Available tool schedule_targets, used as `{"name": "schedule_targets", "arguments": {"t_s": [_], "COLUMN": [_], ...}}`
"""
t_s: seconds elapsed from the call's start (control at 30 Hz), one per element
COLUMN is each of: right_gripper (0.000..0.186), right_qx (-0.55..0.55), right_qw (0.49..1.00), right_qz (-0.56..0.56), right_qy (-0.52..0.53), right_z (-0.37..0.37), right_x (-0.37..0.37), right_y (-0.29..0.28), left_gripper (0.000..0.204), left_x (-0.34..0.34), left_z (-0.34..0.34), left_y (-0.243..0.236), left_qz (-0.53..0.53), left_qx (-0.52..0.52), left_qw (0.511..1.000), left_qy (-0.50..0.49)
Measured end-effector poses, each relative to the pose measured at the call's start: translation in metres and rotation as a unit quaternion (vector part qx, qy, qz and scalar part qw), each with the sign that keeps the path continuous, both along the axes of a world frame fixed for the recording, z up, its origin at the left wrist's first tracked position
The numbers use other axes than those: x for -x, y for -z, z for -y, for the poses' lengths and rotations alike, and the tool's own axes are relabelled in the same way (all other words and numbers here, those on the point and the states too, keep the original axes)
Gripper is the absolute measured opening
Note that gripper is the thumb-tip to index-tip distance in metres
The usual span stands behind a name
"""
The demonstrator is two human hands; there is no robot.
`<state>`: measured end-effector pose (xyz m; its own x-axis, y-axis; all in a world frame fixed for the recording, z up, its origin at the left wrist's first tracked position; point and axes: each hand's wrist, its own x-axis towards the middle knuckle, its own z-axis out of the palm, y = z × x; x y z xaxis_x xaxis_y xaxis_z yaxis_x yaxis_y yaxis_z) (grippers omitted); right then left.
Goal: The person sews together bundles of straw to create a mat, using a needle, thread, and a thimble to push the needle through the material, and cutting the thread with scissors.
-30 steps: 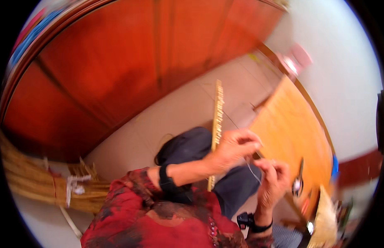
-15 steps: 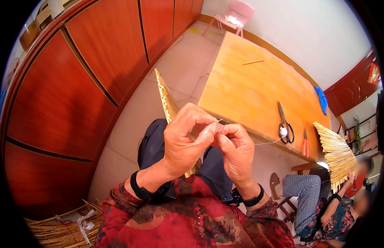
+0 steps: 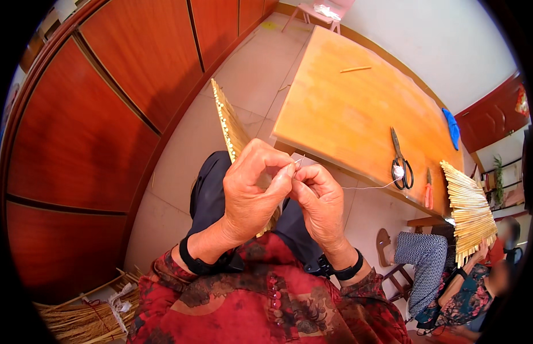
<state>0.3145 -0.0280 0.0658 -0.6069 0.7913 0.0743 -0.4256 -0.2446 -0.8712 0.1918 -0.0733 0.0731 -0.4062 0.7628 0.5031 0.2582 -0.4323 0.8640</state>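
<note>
My left hand (image 3: pixel 252 189) and my right hand (image 3: pixel 321 200) meet above my lap, thumb and forefinger pinched on each. A thin needle (image 3: pixel 301 159) shows at the fingertips, apparently in the left pinch. White thread (image 3: pixel 367 187) runs from my right hand to a small ball of thread (image 3: pixel 398 171) on the table's near edge. That ball lies against the black-handled scissors (image 3: pixel 399 159). A panel of straw-coloured stalks (image 3: pixel 226 123), cut ends showing, stands between my knees, partly hidden behind my left hand. Where the thread ends between the fingers is too small to make out.
The wooden table (image 3: pixel 335 109) also holds red-handled pliers (image 3: pixel 429 192), a loose stalk (image 3: pixel 356 69) and a blue cloth (image 3: pixel 450 127). At right, another person holds a stalk panel (image 3: pixel 470 209). Red cabinets (image 3: pixel 77 126) line the left, above a stalk bundle (image 3: pixel 86 315).
The view has shifted slightly. My hands stay together, with the fingertips a little closer and the needle angled more upright. The thread still runs to the ball.
</note>
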Motion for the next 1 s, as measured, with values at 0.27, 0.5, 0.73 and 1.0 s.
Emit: {"name": "schedule_targets", "arguments": {"t_s": [0.27,0.5,0.73,1.0], "right_gripper": [0.006,0.007,0.009,0.010], "right_qx": [-0.008,-0.021,-0.023,-0.034], "right_qw": [1.000,1.000,0.999,0.999], "right_qz": [0.006,0.010,0.030,0.032], "right_qy": [-0.013,-0.008,-0.007,-0.022], "right_z": [-0.0018,-0.0005,-0.0001,0.0002], "right_x": [0.0013,0.0037,0.0058,0.0025], "right_y": [0.0004,0.0021,0.0017,0.0015], "left_gripper": [0.010,0.009,0.009,0.009], "left_x": [0.0014,0.0037,0.0049,0.0040], "left_z": [0.0005,0.0019,0.0029,0.0029], "left_y": [-0.0006,0.0000,0.0014,0.0028], "left_qz": [0.019,0.026,0.056,0.052], "left_qx": [0.023,0.030,0.041,0.036], "left_qw": [1.000,0.999,0.998,0.998], "left_qy": [0.006,0.011,0.012,0.013]}}
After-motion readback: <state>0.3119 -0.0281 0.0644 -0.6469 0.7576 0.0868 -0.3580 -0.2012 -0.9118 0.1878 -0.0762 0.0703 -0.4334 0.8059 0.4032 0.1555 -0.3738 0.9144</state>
